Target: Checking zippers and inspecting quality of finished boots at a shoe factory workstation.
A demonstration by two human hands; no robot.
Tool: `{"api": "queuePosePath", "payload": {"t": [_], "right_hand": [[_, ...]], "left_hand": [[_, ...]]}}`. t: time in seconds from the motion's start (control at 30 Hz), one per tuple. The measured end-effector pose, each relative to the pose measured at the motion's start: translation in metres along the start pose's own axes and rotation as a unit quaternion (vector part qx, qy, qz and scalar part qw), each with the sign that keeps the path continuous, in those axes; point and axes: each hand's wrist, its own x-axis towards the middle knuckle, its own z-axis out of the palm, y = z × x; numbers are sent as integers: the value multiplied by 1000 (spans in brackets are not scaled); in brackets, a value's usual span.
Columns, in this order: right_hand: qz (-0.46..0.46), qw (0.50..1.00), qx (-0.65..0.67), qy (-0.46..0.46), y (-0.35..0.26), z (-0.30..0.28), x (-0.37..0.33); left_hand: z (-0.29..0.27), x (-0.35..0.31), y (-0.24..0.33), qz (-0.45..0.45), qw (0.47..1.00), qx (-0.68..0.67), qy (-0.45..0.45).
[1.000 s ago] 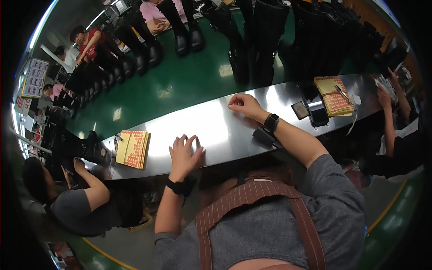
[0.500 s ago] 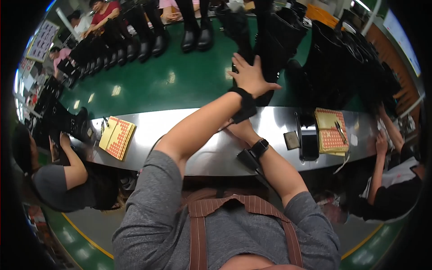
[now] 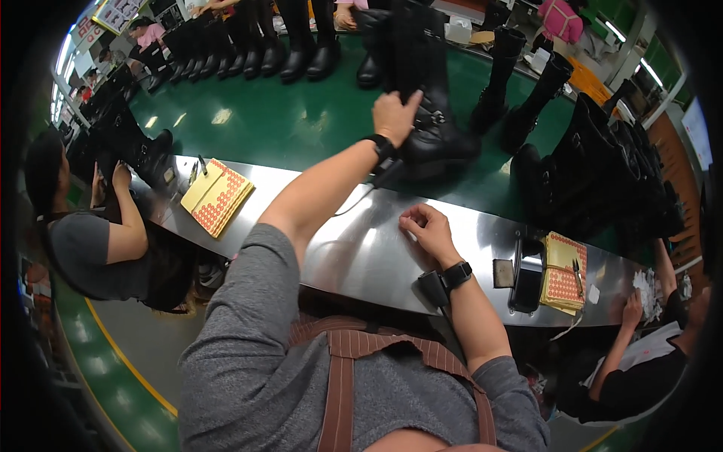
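Note:
A tall black boot (image 3: 423,68) with straps and buckles at the ankle stands on the green table beyond the steel edge, its toe toward the right. My left hand (image 3: 395,119) is closed on the back of its ankle, with one finger against the shaft; some fingers are hidden. Close in front, my right hand (image 3: 431,228) hovers over or rests on the steel strip, fingers curled in a loose pinch and nothing visible in them. It is apart from the boot. Both wrists wear black bands with dark devices and cables.
Black boots (image 3: 297,45) line the far left side; more boots (image 3: 595,158) crowd the right. Yellow-and-red notepads (image 3: 218,197) (image 3: 563,271) lie on the steel strip (image 3: 339,260), with a phone (image 3: 526,280) and a small dark block (image 3: 502,273) at right. Co-workers sit on both sides.
My left hand has gone from spread fingers to a grip at the boot's ankle. The boot now shows its side, toe rightward. My right hand has come out from beneath my left forearm.

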Motion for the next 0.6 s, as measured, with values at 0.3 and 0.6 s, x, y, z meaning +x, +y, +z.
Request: {"api": "queuePosePath", "payload": {"t": [0.3,0.6], "right_hand": [[-50,996,-72,21,-8,1,3],[-6,999,-42,25,-6,2,2]], "left_hand": [[-124,72,-121,61,977,63,196],[-133,79,-216,-93,991,94,28]]}}
